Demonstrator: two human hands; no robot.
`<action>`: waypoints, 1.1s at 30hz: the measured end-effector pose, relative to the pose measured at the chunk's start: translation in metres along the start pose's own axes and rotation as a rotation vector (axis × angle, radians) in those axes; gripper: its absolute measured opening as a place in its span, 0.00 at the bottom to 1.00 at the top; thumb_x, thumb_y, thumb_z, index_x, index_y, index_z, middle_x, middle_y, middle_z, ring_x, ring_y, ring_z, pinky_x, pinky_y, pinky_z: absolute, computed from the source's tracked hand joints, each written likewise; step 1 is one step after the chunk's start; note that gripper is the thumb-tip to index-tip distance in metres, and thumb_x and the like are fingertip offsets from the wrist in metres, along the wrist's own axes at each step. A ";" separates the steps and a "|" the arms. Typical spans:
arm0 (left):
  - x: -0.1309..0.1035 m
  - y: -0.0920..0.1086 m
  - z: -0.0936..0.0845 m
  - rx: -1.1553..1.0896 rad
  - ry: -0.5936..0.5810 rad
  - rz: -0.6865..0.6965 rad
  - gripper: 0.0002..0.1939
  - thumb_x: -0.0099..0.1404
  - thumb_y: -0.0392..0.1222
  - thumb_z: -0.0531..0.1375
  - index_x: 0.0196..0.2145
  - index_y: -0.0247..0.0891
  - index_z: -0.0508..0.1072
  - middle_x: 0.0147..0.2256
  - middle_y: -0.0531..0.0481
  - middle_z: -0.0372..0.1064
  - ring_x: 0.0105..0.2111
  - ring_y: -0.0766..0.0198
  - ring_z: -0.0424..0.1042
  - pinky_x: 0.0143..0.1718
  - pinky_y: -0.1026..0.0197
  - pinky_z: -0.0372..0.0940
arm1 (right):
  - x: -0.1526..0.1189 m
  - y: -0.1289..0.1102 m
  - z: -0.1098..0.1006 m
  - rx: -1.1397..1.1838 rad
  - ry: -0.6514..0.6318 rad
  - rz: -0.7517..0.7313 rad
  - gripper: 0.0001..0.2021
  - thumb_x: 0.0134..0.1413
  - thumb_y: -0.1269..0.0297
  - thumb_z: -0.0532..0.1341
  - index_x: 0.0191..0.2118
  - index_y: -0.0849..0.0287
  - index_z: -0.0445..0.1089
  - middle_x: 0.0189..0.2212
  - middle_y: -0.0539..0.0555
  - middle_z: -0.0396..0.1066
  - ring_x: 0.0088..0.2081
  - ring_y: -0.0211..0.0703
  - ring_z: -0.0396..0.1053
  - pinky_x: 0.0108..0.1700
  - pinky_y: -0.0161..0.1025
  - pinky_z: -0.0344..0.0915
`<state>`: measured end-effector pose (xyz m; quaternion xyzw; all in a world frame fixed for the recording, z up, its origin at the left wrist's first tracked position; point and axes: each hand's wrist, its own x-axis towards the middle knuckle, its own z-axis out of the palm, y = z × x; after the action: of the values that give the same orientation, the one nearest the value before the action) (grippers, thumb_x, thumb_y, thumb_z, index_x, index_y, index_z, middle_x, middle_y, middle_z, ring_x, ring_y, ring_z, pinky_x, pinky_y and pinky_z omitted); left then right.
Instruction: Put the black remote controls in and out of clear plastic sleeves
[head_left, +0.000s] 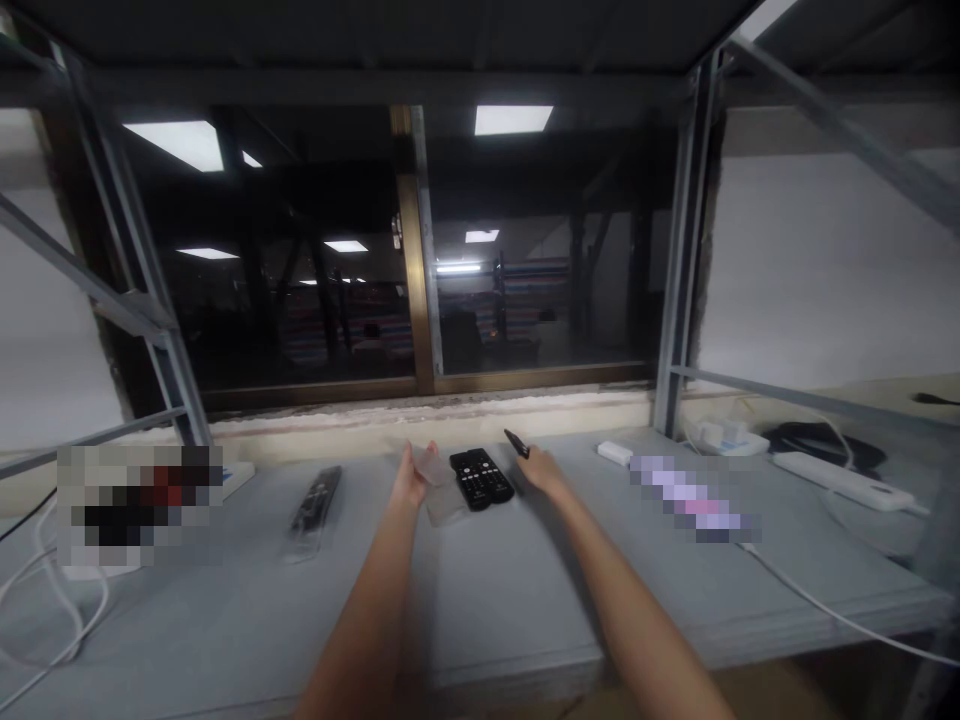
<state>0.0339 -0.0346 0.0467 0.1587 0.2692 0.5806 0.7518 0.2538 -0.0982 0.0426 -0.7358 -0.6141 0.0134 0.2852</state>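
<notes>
Two black remote controls (481, 479) lie side by side on the grey shelf (510, 590), between my hands. My left hand (411, 478) is closed on a clear plastic bag (433, 466), just left of the remotes. Another piece of clear plastic (447, 505) lies below it, beside the remotes. To their right, my right hand (541, 470) is closed round a slim black pen-like object (516, 442), its tip pointing up and left. Farther left lies a dark remote in clear plastic wrap (315, 500).
At the right are a blurred-out purple item (690, 497), a white adapter (615, 454), a white power strip (844, 480) and a white cable. White cables (56, 580) and another blurred-out item stand at the left. Metal posts (679, 260) flank a dark window.
</notes>
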 end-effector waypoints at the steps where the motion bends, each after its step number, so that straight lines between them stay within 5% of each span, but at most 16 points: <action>1: 0.001 0.001 -0.001 -0.016 -0.001 0.011 0.20 0.69 0.48 0.48 0.48 0.30 0.68 0.26 0.47 0.71 0.23 0.68 0.72 0.26 0.69 0.69 | 0.002 -0.001 -0.004 0.061 -0.007 -0.007 0.16 0.60 0.58 0.51 0.43 0.63 0.69 0.31 0.60 0.73 0.30 0.44 0.71 0.33 0.38 0.67; 8: 0.004 0.004 -0.006 -0.049 0.003 0.047 0.20 0.69 0.50 0.50 0.48 0.32 0.69 0.26 0.48 0.71 0.23 0.67 0.72 0.26 0.66 0.69 | -0.006 -0.026 -0.028 1.083 -0.217 -0.116 0.25 0.64 0.53 0.39 0.44 0.63 0.67 0.33 0.58 0.72 0.21 0.36 0.64 0.25 0.33 0.64; 15: 0.002 0.007 -0.004 -0.091 0.011 0.070 0.21 0.70 0.49 0.47 0.46 0.31 0.70 0.24 0.48 0.69 0.22 0.66 0.71 0.26 0.66 0.68 | -0.026 -0.034 -0.046 0.054 0.104 -0.229 0.21 0.52 0.62 0.61 0.54 0.44 0.68 0.43 0.53 0.70 0.40 0.46 0.71 0.45 0.39 0.63; 17: 0.003 0.008 -0.004 -0.099 0.028 0.085 0.21 0.70 0.49 0.46 0.46 0.31 0.70 0.24 0.49 0.69 0.23 0.67 0.71 0.27 0.67 0.68 | -0.028 -0.032 -0.052 0.075 0.032 -0.274 0.21 0.51 0.61 0.62 0.53 0.42 0.69 0.43 0.51 0.72 0.43 0.47 0.70 0.46 0.39 0.62; 23: 0.005 0.009 -0.002 -0.105 0.069 0.133 0.21 0.70 0.48 0.46 0.48 0.31 0.69 0.24 0.49 0.69 0.22 0.67 0.70 0.28 0.68 0.68 | -0.026 -0.021 -0.068 0.426 -0.462 -0.386 0.21 0.44 0.57 0.66 0.49 0.47 0.73 0.43 0.47 0.75 0.43 0.45 0.71 0.46 0.37 0.63; 33: -0.001 0.007 0.003 -0.109 0.029 0.140 0.20 0.69 0.47 0.48 0.47 0.28 0.68 0.26 0.47 0.70 0.24 0.66 0.72 0.29 0.66 0.69 | -0.021 -0.024 -0.053 0.451 -0.399 -0.331 0.22 0.45 0.56 0.66 0.49 0.51 0.73 0.34 0.47 0.77 0.33 0.40 0.71 0.38 0.34 0.64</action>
<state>0.0302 -0.0334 0.0527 0.1276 0.2364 0.6479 0.7128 0.2467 -0.1363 0.0905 -0.5274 -0.7504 0.2461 0.3134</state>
